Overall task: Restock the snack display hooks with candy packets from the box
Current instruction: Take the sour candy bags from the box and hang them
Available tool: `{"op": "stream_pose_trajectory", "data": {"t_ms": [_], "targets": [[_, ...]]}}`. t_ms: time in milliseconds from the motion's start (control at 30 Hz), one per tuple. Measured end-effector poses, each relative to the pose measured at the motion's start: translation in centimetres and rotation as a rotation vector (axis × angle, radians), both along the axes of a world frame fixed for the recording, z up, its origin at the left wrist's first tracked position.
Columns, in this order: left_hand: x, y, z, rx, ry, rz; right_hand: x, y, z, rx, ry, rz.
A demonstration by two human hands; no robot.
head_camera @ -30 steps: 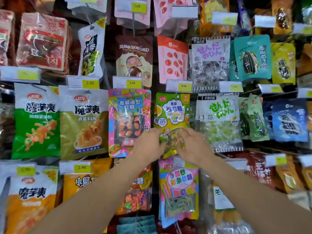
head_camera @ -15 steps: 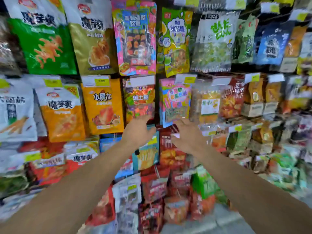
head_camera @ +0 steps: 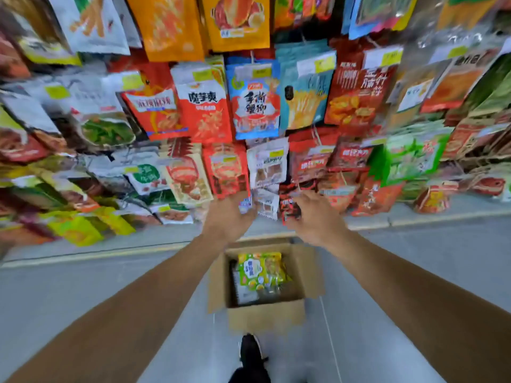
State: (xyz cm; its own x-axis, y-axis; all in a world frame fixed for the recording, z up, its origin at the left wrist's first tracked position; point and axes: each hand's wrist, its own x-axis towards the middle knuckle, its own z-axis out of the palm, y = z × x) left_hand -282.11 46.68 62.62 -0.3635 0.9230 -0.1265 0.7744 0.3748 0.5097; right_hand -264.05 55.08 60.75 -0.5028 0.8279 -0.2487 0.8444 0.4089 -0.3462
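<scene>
Candy packets (head_camera: 261, 270): green-and-yellow printed pouches, lying stacked inside the box; the topmost lies face up, with a darker packet edge showing under it at the left.

Box (head_camera: 265, 317): brown cardboard carton, flaps open, standing on the floor (head_camera: 83, 283) just in front of the base edge of the display, between the two forearms as seen from the head camera.

Left hand (head_camera: 228, 217): raised above the box's far edge, back of the hand toward the camera, fingers loosely bent and holding nothing that can be seen; fingertips overlap the lowest row of hanging packets, contact cannot be told because of blur.

Right hand (head_camera: 312, 217): level with the left and apart from it, fingers relaxed and slightly spread, holding nothing visible; fingertips near a small red-and-black packet (head_camera: 289, 208) in the bottom row.

Snack display (head_camera: 254, 106): wall of hanging packets in several rows, with yellow price tags; a blue-and-red pouch (head_camera: 255, 102) hangs at centre, a red-and-white pouch (head_camera: 203, 103) just to its left. Outer parts are blurred.

Shoe (head_camera: 250, 351): black, on the grey floor near the box's near side.
</scene>
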Motion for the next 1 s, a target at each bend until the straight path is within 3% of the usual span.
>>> {"op": "stream_pose_trajectory", "data": {"t_ms": [300, 633, 1000], "targets": [[-9.1, -5.4, -12.7, -0.307, -0.209, 0.086, -7.9, -4.9, -11.7, -0.257, -0.132, -0.005], [-14.8, -3.7, -27.4, -0.472, -0.487, 0.309, -13.9, -1.9, -25.1, -0.461, -0.205, -0.117], [-12.2, -1.1, -51.4, -0.637, -0.634, 0.525, -12.5, 2.3, -49.8, -0.69, -0.178, -0.311]]}}
